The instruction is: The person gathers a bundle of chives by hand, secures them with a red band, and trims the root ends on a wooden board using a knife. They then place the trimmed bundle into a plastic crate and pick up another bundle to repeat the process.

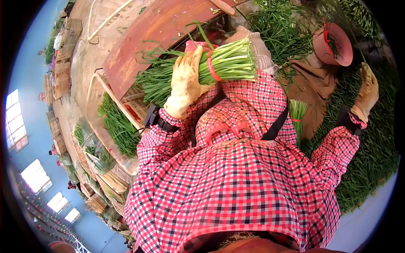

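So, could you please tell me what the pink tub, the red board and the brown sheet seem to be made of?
Tub: probably plastic, given its smooth, even pink wall.
Board: likely painted wood, its red coat scuffed.
Sheet: matte, softly creased, so perhaps cloth; the weave isn't clear.

Your checked smock [236, 189]: red, white, black
Your left glove [184, 82], right glove [366, 90]: cream-yellow
Your wrist straps [168, 126]: black
Chive bundle [232, 61] before you: green leaves, paler green-white stalks
Bundle band [210, 67]: bright red
Board [156, 31]: worn red-brown
Bucket [342, 44]: salmon-pink
Sackcloth [311, 90]: plain brown
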Demonstrator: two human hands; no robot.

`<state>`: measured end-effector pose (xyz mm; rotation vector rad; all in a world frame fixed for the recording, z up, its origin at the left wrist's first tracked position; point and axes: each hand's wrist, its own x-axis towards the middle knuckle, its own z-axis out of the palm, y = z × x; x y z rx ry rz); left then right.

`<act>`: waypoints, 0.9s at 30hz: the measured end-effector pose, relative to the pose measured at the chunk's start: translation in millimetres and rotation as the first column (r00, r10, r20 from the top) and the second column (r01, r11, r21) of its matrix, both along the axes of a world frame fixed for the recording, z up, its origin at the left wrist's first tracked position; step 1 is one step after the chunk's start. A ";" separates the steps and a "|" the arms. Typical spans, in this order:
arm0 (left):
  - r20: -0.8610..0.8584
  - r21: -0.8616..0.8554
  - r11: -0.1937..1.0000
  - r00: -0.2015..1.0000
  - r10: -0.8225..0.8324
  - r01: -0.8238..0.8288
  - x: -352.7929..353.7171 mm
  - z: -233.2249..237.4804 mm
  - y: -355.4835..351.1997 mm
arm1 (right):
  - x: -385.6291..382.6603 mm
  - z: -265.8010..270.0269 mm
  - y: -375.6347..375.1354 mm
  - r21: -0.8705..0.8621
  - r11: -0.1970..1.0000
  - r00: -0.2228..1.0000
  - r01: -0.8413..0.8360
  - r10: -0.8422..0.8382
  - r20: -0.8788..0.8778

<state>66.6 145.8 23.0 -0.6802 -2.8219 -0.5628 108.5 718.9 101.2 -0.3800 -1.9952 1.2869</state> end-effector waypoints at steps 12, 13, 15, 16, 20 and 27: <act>0.199 0.084 0.996 0.980 -0.011 -0.006 -7.0 22.5 -1.4 | -16.5 -11.0 -260.8 0.034 0.717 0.718 -0.696 0.693 0.066; 0.200 0.091 0.996 0.980 -0.006 -0.013 -6.5 24.9 0.2 | -16.7 -17.1 -271.0 0.149 0.724 0.737 -0.674 0.673 0.061; 0.189 0.086 0.996 0.982 -0.002 -0.015 -6.7 19.0 -4.9 | -16.0 -25.7 -293.9 0.315 0.711 0.763 -0.629 0.642 0.072; 0.182 0.080 0.997 0.983 0.002 -0.017 -6.0 17.5 -5.3 | -15.1 -26.1 -301.0 0.367 0.699 0.770 -0.614 0.633 0.081; 0.145 0.118 0.993 0.989 -0.011 -0.006 -4.0 9.6 -7.3 | -15.9 -31.9 -311.1 0.405 0.716 0.799 -0.569 0.598 0.065; 0.120 0.089 0.996 0.993 -0.020 0.009 -7.6 17.9 -1.9 | -0.9 -26.0 -331.0 0.283 0.796 0.844 -0.534 0.519 0.134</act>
